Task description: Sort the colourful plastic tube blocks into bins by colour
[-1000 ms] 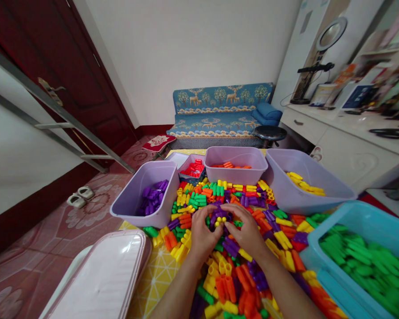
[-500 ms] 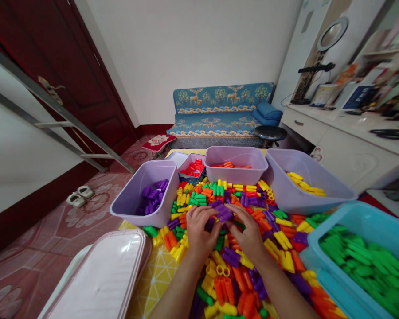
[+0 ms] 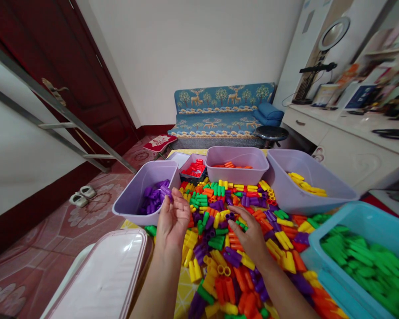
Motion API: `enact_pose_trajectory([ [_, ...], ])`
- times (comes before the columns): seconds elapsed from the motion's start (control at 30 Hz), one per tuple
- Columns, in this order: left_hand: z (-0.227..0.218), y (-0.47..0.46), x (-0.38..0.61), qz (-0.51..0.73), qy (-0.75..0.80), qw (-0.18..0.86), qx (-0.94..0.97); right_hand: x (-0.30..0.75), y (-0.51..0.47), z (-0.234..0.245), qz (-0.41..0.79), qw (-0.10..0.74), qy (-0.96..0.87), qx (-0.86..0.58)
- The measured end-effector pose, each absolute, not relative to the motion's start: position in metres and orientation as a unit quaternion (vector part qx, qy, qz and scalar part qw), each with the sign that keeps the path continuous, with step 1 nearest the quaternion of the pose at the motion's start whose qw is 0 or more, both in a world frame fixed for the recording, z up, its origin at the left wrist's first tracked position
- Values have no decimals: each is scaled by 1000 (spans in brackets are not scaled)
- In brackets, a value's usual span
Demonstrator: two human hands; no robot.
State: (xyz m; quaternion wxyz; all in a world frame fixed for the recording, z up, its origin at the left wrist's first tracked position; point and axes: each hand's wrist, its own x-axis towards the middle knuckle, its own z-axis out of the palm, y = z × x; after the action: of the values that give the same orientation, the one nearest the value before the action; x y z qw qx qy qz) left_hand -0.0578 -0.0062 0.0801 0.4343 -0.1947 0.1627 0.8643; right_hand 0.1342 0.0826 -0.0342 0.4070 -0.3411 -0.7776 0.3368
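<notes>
My left hand (image 3: pixel 175 217) is at the right wall of the lilac bin of purple pieces (image 3: pixel 119 210), palm turned up and fingers apart. Just past its fingertips is a purple plastic tube piece (image 3: pixel 166 191), over the bin's inside; I see no grip on it. My right hand (image 3: pixel 249 232) hovers over the mixed pile of tube pieces (image 3: pixel 219 241), fingers spread and nothing in them. Yellow, green, orange and purple pieces lie around and below it, many joined side by side.
At the back stand a small box of red pieces (image 3: pixel 193 177), a lilac bin of orange pieces (image 3: pixel 236 175) and one of yellow pieces (image 3: pixel 295 201). A turquoise bin (image 3: pixel 335 261) of green pieces is at right. A pale lid (image 3: pixel 99 274) lies at front left.
Both hands were together over the pile, holding purple pieces. My left hand has moved left to the purple bin and opened; my right hand has stayed over the pile and let go.
</notes>
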Motion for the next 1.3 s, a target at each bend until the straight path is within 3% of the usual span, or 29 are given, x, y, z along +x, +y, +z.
enact_pose_trajectory([
  [0.23, 73, -6, -79, 881, 140, 417, -177, 135, 82, -36, 343, 402, -778, -341],
  [0.37, 56, -6, -73, 855, 290, 429, 13, 134, 83, -37, 339, 402, -780, -338],
  [0.43, 46, -9, -66, 770, 461, 400, 182, 134, 84, -37, 336, 403, -782, -336],
  [0.53, 30, -18, -58, 525, 673, 287, 435, 135, 84, -38, 330, 406, -787, -328],
  [0.63, 17, -23, -52, 324, 737, 207, 556, 135, 84, -38, 325, 409, -792, -316],
  [0.7, 9, -20, -46, 282, 743, 185, 578, 135, 84, -38, 323, 409, -795, -310],
  [0.83, -2, -1, -29, 359, 706, 189, 581, 135, 86, -39, 323, 416, -788, -320],
  [1.07, -24, 31, -13, 575, 579, 313, 485, 135, 89, -44, 321, 411, -774, -359],
  [1.3, -34, 29, -8, 613, 586, 253, 466, 133, 88, -48, 260, 428, -780, -374],
])
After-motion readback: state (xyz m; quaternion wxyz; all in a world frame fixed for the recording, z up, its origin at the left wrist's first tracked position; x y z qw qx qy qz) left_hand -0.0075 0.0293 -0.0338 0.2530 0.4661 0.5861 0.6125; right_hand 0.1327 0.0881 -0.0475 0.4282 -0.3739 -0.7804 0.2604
